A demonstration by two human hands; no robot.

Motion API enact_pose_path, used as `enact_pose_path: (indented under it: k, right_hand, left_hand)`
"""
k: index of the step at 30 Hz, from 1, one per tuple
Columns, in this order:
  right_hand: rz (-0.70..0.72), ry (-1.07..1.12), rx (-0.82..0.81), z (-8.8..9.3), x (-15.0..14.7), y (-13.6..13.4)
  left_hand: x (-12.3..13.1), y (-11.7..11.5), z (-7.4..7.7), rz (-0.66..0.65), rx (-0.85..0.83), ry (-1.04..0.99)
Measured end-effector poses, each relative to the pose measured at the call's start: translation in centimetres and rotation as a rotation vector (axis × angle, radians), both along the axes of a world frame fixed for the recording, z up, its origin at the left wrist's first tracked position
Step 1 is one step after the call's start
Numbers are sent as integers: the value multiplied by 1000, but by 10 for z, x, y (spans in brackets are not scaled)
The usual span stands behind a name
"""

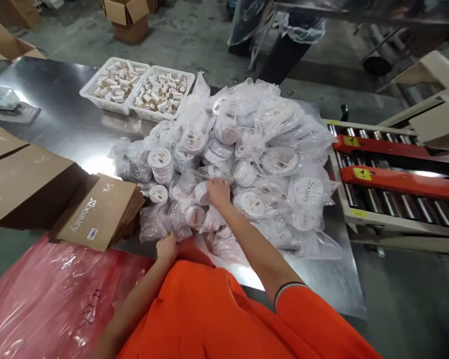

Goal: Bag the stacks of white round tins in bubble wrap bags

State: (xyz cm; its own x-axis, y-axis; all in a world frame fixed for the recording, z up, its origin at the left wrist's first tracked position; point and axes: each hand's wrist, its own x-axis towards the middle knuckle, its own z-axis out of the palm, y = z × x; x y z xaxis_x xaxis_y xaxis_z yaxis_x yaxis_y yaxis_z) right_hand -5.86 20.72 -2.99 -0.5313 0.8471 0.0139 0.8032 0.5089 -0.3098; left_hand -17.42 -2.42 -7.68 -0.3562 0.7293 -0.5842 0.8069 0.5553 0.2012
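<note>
A large heap of clear plastic bags (280,162) filled with round white labelled discs covers the middle of the metal table. My right hand (219,193) reaches into the heap, its fingers curled on a stack of white discs (201,193) in plastic. At the near edge of the heap, my left hand (166,247) is closed on the edge of a clear plastic bag (155,224). To the upper left of my hands stands an unwrapped stack of round white discs (160,162), with a shorter stack (158,194) just below it.
Two white baskets (136,103) of small bottles stand behind the heap. Flat brown cartons (97,212) and an open carton (26,182) lie left, above a red plastic bag (52,299). A roller conveyor (392,202) with red rails is at the right. A small white tray (2,97) sits far left.
</note>
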Motion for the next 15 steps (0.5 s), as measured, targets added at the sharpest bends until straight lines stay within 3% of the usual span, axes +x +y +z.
enact_pose_path:
  k: [3, 6, 11, 15]
  right_hand:
    - [-83, 60, 54, 2, 4, -24]
    - [-75, 202, 48, 10, 13, -62]
    - [95, 472, -195, 1, 24, -126]
    - [42, 526, -320, -6, 30, -141]
  left_hand:
    - [-5, -4, -2, 3, 27, -23]
    - [-7, -11, 7, -14, 94, -61]
    - [5, 3, 11, -22, 204, -87]
    - [6, 15, 8, 11, 180, -105]
